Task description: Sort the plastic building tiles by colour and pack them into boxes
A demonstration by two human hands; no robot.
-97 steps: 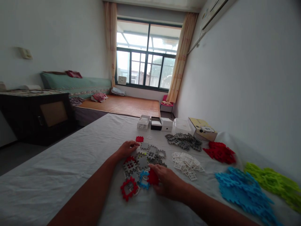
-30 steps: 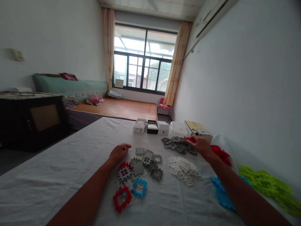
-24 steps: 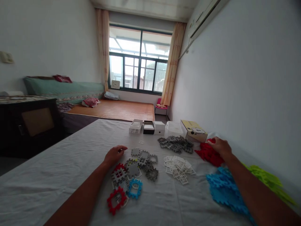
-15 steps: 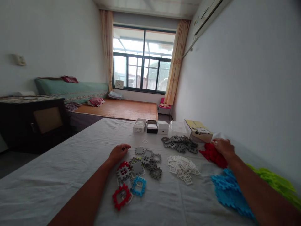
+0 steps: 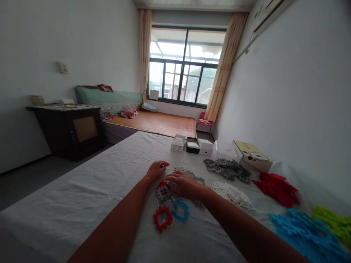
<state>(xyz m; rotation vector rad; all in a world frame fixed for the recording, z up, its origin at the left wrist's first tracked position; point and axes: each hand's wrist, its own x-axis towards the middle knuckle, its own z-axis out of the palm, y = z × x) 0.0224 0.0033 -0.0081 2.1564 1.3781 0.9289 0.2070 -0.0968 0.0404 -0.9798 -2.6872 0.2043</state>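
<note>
My left hand [image 5: 157,170] rests on the sheet at the far left of a mixed pile, its fingers loosely bent and apart with nothing visible in them. Over that pile reaches my right hand [image 5: 185,184], fingers stretched out to the left and palm down; what lies under it is hidden. The pile holds interlocking toy panels: a red toothed frame [image 5: 162,218], a blue toothed frame [image 5: 181,210], a grey window panel [image 5: 163,192] and other grey pieces partly covered by my right hand.
Sorted heaps lie to the right: dark grey panels [image 5: 227,169], white window inserts [image 5: 233,195], red pieces [image 5: 276,188], blue pieces [image 5: 307,233] and green pieces [image 5: 333,223]. Small boxes [image 5: 205,147], a clear tub [image 5: 225,150] and a yellow box [image 5: 252,155] line the back.
My right hand has left the red heap and come left over the mixed pile. My left hand stays beside the pile. The whole view has shifted, with the scene now further right.
</note>
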